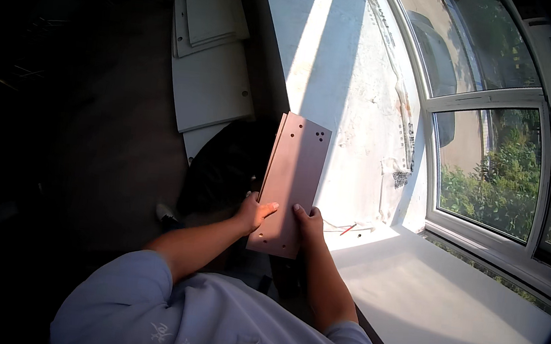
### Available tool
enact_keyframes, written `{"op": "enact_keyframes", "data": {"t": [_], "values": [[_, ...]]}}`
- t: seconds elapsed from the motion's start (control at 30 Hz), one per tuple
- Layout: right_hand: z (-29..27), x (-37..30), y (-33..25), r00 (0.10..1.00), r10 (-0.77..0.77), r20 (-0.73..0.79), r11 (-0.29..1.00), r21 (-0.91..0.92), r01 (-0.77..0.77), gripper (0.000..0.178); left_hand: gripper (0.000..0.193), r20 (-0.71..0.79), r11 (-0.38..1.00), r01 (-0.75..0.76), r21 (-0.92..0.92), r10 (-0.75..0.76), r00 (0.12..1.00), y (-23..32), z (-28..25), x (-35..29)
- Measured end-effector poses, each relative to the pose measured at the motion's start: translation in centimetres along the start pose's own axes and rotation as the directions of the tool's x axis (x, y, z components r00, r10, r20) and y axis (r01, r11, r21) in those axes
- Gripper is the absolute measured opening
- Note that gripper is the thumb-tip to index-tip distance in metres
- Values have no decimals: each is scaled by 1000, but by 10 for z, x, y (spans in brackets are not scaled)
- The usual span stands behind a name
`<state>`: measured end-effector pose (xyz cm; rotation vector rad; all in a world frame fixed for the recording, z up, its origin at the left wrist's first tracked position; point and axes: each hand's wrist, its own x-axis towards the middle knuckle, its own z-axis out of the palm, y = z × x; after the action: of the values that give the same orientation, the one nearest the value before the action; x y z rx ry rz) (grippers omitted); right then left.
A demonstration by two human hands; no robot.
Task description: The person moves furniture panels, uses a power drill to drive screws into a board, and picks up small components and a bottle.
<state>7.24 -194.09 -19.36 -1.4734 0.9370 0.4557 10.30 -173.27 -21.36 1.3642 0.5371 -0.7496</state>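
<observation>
A long pinkish-brown wooden board (pixel 290 177) with small drilled holes at both ends is held up in front of me. Along its left edge a second layer shows, but whether that is another board under it I cannot tell. My left hand (pixel 257 213) grips the left side near the lower end, thumb on the face. On the opposite side my right hand (pixel 309 224) is closed round the edge, its thumb also on top. The fingers of both hands are hidden behind the board.
A white windowsill (pixel 365 134) runs along the right beneath a white-framed window (pixel 494 100). A red pencil-like stick (pixel 348 229) lies near its corner with a white panel (pixel 435 307). White boards (pixel 208 82) are stacked at the far left, beside a dark bag-like shape (pixel 223 167).
</observation>
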Motion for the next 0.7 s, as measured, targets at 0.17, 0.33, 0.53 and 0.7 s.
{"op": "enact_keyframes", "data": {"t": [0.17, 0.33, 0.53, 0.7], "values": [[121, -92, -28, 958, -119, 260, 987, -74, 143, 66, 57, 44, 943, -103, -317, 123, 991, 14, -163, -87], [292, -211, -89, 913, -159, 375, 974, -90, 206, 58, 81, 190, 705, -32, -709, 234, 953, 86, -329, -206], [491, -322, -132, 714, -298, 634, 824, -206, 527, 56, 50, -149, 604, -452, -656, 483, 863, 109, -541, -308], [648, -373, -153, 624, -163, 764, 805, -262, 532, 43, 40, -453, 531, -729, -433, 571, 685, 105, -675, -387]]}}
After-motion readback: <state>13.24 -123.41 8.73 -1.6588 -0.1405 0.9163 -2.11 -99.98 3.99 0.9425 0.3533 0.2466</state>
